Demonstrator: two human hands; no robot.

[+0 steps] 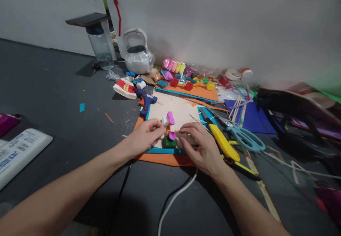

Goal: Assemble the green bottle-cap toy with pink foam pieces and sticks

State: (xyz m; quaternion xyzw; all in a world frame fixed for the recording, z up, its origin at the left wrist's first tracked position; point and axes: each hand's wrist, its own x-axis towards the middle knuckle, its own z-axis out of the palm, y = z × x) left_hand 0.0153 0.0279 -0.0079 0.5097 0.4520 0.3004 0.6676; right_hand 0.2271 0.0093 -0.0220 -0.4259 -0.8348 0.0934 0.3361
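Note:
A small craft figure stands in front of me, with a dark green base (169,141), magenta pieces (170,118), a white piece (165,121) and a thin orange strip (174,131) across its middle. My left hand (146,134) pinches the figure's left side, its fingertips partly hidden. On the other side, my right hand (201,143) has thumb and fingers apart, a fingertip at the strip's right end. Beneath the figure lies a pale board (170,104) on blue and orange sheets (165,159).
Left of the board lies a blue glue gun (146,103). To the right are a yellow utility knife (223,143) and blue-handled scissors (246,136). A white cable (176,195) runs toward me. Behind stand a kettle (138,60) and a water bottle (101,49).

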